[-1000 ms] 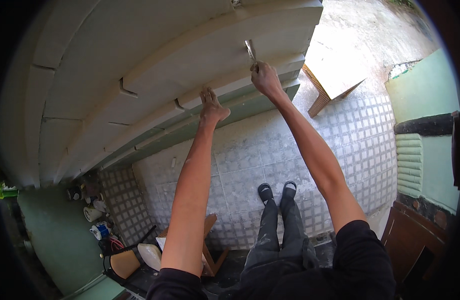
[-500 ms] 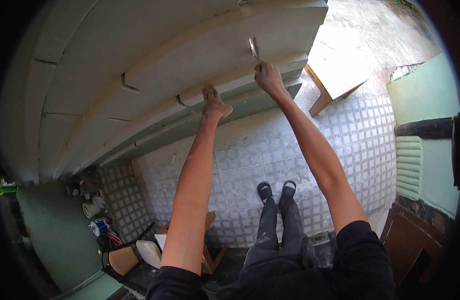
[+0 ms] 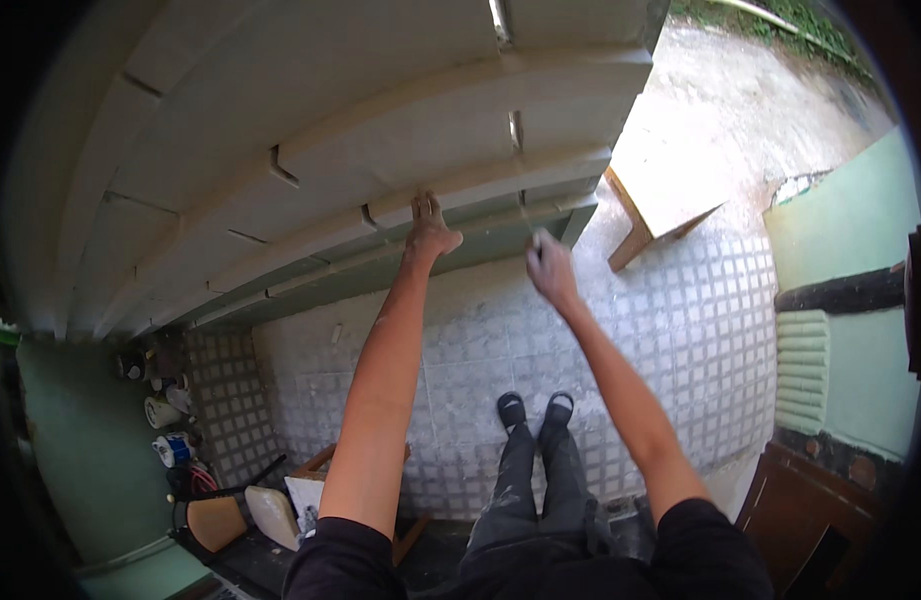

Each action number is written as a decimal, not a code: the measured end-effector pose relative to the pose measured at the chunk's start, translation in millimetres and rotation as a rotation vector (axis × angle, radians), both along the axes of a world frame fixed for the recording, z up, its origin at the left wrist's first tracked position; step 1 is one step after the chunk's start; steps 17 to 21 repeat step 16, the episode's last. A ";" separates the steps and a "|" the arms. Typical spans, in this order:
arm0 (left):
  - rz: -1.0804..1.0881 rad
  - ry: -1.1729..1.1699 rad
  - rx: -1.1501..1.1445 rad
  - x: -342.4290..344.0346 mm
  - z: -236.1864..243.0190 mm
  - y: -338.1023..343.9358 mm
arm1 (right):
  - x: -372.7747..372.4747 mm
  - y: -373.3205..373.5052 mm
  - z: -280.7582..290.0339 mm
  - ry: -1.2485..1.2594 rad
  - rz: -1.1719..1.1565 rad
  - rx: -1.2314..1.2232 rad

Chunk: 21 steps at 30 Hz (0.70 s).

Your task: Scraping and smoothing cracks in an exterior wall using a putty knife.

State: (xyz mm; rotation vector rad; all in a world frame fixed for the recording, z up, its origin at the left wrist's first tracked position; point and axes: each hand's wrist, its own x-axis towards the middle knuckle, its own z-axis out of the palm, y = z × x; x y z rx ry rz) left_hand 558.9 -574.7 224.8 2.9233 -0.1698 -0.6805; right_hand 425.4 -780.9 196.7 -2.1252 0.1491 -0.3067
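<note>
A pale wall or panelled structure with stepped ledges (image 3: pixel 430 90) and short notches rises in front of me. My left hand (image 3: pixel 432 235) rests its outstretched fingers against the edge of a lower ledge, thumb apart, with nothing seen in it. To its right, my right hand (image 3: pixel 551 270) is closed and smeared by motion, just below the lowest ledges. A thin pale streak seems to stick up from its fingers; what it is I cannot make out. Above that hand, a bright narrow notch (image 3: pixel 515 130) cuts the panel.
A table (image 3: pixel 670 190) stands at the right beside the ledges. Patterned tiles (image 3: pixel 680 330) cover the floor under my sandals. Chairs (image 3: pixel 215 525) are at lower left, with several tubs (image 3: pixel 162 412) behind them. A brown wooden panel (image 3: pixel 810 510) is at lower right.
My right hand has come down from the upper ledge to below the lowest ones. My left hand stays on its ledge. The view has tilted up slightly.
</note>
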 end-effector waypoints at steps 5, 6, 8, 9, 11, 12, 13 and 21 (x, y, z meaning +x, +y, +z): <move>0.015 -0.215 -0.185 -66.6 -53.0 46.0 | -167.4 -11.4 -114.7 0.352 0.084 -0.084; 0.069 0.002 -0.181 -99.4 -62.7 24.1 | -222.1 -38.8 -142.4 0.402 -0.004 -0.137; 0.120 0.135 -0.225 -167.6 -106.5 43.6 | -326.6 -84.6 -200.3 0.646 -0.101 -0.227; 0.119 0.121 -0.155 -209.1 -134.4 73.5 | -375.8 -101.7 -221.6 0.870 -0.090 -0.245; 0.102 0.360 -0.137 -287.2 -174.4 98.8 | -477.9 -171.4 -264.6 1.420 0.431 -0.447; 0.002 0.525 -0.001 -338.5 -195.5 153.2 | -489.3 -159.5 -247.6 1.630 0.543 -0.425; -0.006 0.597 0.030 -386.3 -208.5 164.6 | -520.4 -181.0 -230.9 1.802 0.535 -0.232; 0.025 0.695 0.108 -503.6 -219.8 211.5 | -561.9 -216.0 -186.9 1.807 0.434 -0.045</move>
